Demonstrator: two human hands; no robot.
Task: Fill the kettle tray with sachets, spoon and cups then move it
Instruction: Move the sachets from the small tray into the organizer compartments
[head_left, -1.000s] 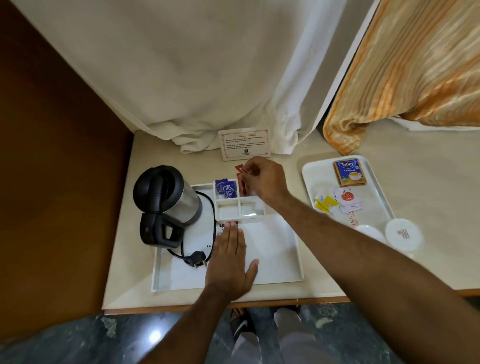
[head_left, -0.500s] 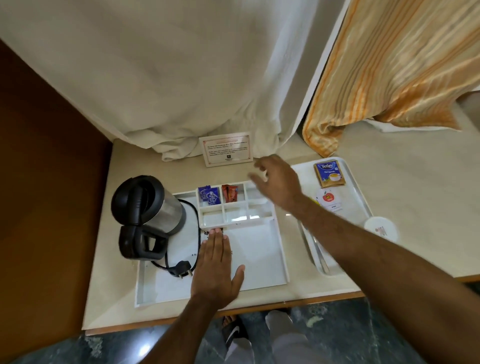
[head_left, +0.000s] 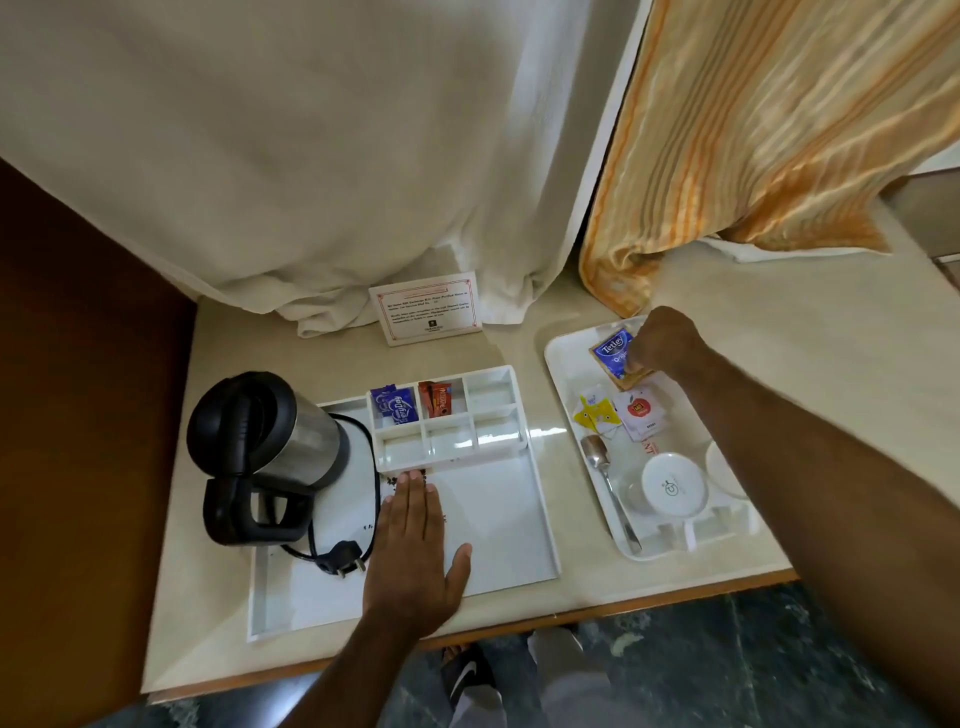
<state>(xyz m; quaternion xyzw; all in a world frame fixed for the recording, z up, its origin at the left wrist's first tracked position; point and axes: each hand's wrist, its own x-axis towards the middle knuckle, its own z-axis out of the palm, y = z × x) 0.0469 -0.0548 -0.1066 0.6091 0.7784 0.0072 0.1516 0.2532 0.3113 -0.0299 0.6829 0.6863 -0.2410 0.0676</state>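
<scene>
Reaching to the upper right of the frame, the right hand was curled over the blue tea sachet at the far end of the side tray, fingertips closing on its right edge; whether the pinch had fully taken hold could not be told. The left hand lay flat, fingers spread and gripping nothing, on the floor of the kettle tray at lower centre, beside the kettle.

In the divider at the top of the kettle tray, a blue sachet filled the first back slot and a red sachet the second; the third back slot and the front row looked bare. A yellow sachet and a white sachet lay just below the tea sachet, with the spoon and an upturned cup lower on the side tray.

To do this step well, the pinch probably needed to take only the tea sachet, lifting its edge cleanly so any packet beneath stayed behind. Carrying it upright to the empty third slot would likely suit, while the left palm kept the kettle tray from sliding.
</scene>
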